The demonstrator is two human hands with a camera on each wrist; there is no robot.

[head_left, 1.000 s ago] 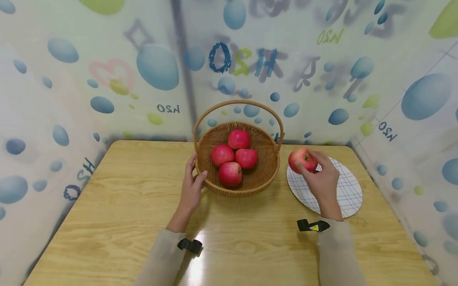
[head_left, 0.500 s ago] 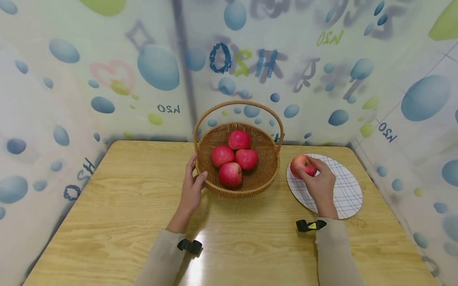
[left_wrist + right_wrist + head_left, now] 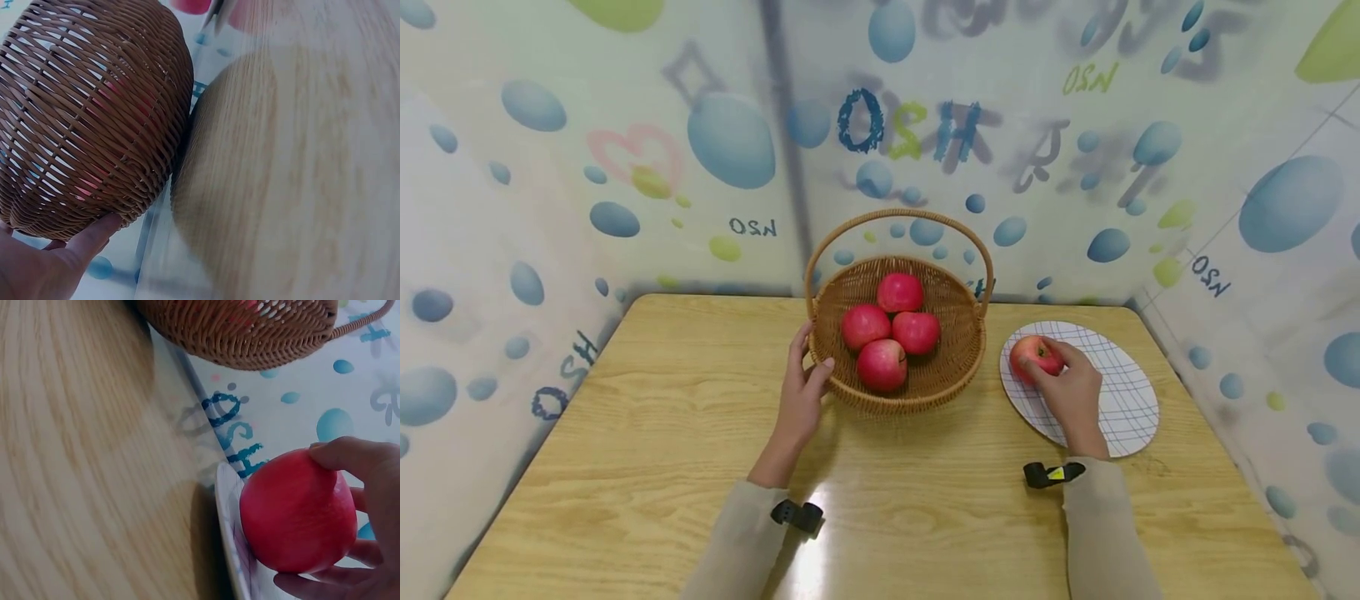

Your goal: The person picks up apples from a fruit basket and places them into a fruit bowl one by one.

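Note:
A red apple (image 3: 1030, 358) sits low at the left part of an oval white plate (image 3: 1127, 392) with a blue line grid. My right hand (image 3: 1072, 387) grips this apple, thumb on one side and fingers on the other. In the right wrist view the apple (image 3: 297, 515) appears against the plate's surface. A brown wicker basket (image 3: 955, 358) stands at the table's back middle with several red apples (image 3: 882, 365) inside. My left hand (image 3: 802, 400) holds the basket's left side, its thumb near the front rim. Some of its fingers are hidden behind the wicker in the left wrist view.
The basket's tall arched handle (image 3: 898, 215) rises above the apples. A light wooden table (image 3: 700, 450) meets a patterned wall (image 3: 730, 258) at the back. Another wall (image 3: 1247, 333) stands to the right, beyond the plate.
My right hand has lowered the apple toward the plate, bringing it slightly nearer to me. The left hand and the basket have stayed in place.

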